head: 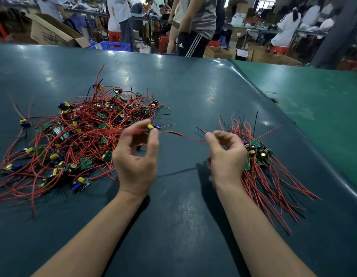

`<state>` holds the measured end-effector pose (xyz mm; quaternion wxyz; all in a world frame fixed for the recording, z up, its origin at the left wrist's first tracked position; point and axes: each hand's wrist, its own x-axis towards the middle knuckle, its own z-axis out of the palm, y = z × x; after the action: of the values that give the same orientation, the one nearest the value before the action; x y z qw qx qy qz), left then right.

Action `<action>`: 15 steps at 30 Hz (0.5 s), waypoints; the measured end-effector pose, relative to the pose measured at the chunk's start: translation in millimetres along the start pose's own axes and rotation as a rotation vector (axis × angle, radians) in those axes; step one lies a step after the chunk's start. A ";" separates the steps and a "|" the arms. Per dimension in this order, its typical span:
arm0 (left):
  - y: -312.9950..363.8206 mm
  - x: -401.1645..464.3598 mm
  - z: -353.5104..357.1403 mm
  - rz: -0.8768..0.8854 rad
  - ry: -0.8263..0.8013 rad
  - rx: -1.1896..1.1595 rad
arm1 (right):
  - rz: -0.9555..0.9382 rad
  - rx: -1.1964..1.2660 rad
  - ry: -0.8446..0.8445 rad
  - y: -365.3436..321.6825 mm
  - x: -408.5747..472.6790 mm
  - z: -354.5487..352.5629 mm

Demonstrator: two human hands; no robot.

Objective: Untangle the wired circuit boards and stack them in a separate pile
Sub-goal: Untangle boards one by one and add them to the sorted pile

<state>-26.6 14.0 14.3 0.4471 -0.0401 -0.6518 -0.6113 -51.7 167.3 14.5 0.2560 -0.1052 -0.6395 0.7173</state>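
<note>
Left hand (136, 156) pinches one circuit board (151, 127) between thumb and fingertips, lifted clear of tangled heap (81, 136) beyond it. Right hand (226, 154) seemingly pinches its red wire (177, 134), drawn taut for freeing. Sorted pile (261, 156) beside right hand on counter (183, 196).

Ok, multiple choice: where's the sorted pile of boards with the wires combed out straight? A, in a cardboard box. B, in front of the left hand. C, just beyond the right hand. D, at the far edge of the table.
C: the sorted pile lies just beyond the right hand, its wires running roughly parallel, while the tangled heap spreads around the left hand.
</note>
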 end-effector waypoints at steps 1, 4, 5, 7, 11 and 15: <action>-1.0 2.9 -1.6 -0.005 0.031 -0.010 | -0.043 -0.130 -0.072 2.8 -2.6 0.7; -1.7 8.1 -5.6 0.013 0.013 0.005 | -0.104 -0.339 -0.260 4.4 -9.1 3.1; -1.0 8.6 -6.1 0.005 -0.010 0.014 | -0.086 -0.299 -0.293 3.4 -9.8 3.4; 2.3 9.5 -4.9 -0.159 -0.054 -0.123 | 0.010 -0.158 -0.349 0.0 -11.3 3.2; 11.1 11.7 -3.0 -0.672 -0.305 -0.425 | 0.172 -0.039 -0.526 -6.7 -14.4 1.6; 18.0 9.9 -6.0 -0.875 -0.568 -0.507 | 0.327 0.105 -0.714 -12.3 -17.3 1.1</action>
<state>-18.5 8.6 33.4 -0.0633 -0.0353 -0.5353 -0.8416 -34.7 158.3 23.5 -0.0952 0.0637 -0.6256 0.7717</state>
